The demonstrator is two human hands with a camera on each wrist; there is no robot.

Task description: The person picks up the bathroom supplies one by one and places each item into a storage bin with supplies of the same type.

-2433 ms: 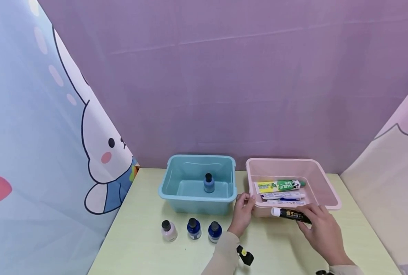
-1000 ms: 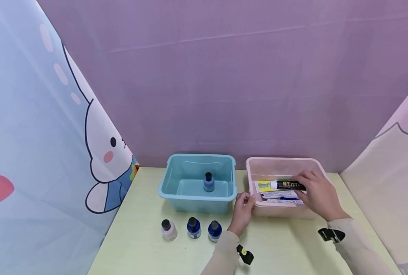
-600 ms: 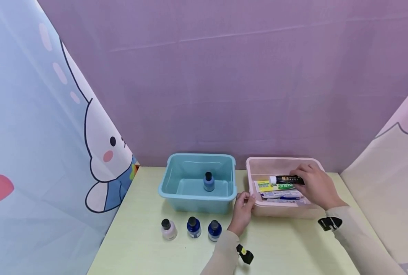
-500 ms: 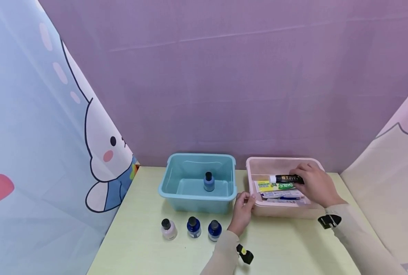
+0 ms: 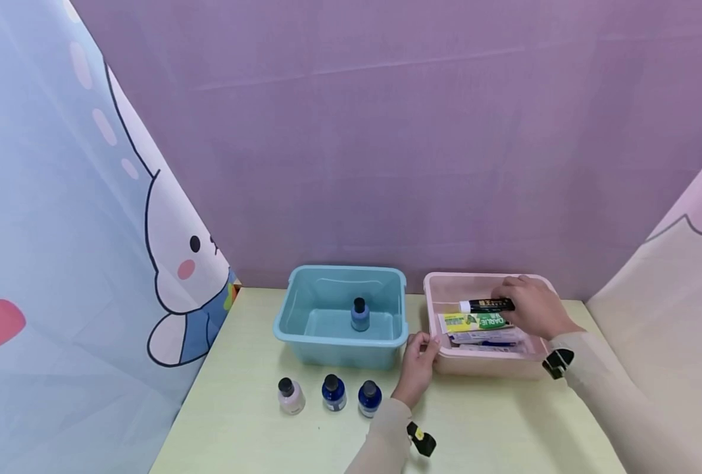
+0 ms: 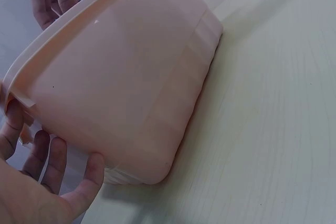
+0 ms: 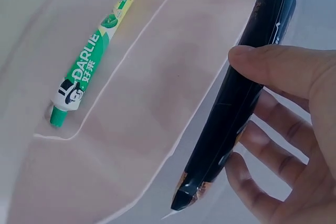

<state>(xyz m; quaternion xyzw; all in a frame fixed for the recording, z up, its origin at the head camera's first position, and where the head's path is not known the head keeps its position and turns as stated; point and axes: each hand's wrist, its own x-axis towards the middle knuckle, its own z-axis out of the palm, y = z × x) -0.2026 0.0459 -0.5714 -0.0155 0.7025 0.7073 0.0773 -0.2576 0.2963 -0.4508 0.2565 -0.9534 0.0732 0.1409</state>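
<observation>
Over the pink bin, my right hand pinches a black toothpaste tube with a white cap. In the right wrist view the thumb and fingers grip the black tube at its middle. Beneath it in the bin lies a green and yellow Darlie toothpaste tube, with white toothpaste tubes nearer the front wall. At the bin's front left corner my left hand holds the rim; in the left wrist view its fingers curl against the outer wall.
Left of the pink bin stands a blue bin with one small black-capped bottle inside. On the table in front are a pale pink bottle and two dark blue bottles. A purple cloth hangs behind.
My right hand has carried the black toothpaste tube from in front of the pink bin to over its inside, then farther toward its back wall. My left hand stays on the rim.
</observation>
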